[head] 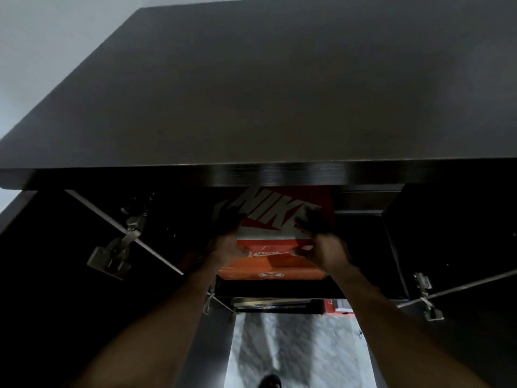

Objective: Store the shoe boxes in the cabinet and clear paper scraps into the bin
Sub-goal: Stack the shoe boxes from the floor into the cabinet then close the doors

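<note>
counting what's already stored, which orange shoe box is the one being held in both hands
The upper orange box with the big white logo on its lid, gripped by the left hand and right hand. The other orange box sits lower, untouched.

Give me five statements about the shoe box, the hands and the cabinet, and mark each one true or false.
1. Both hands grip the orange shoe box. True: the left hand and right hand hold it at either side.
2. The cabinet doors are closed. False: the left cabinet door and the right cabinet door stand open, hinges showing.
3. The box is blue. False: it is orange and red with white lettering.
4. The box is partly under the cabinet's dark top. True.
5. The box lies on the floor. False: it is held up at the cabinet opening, above the pale floor.
</note>
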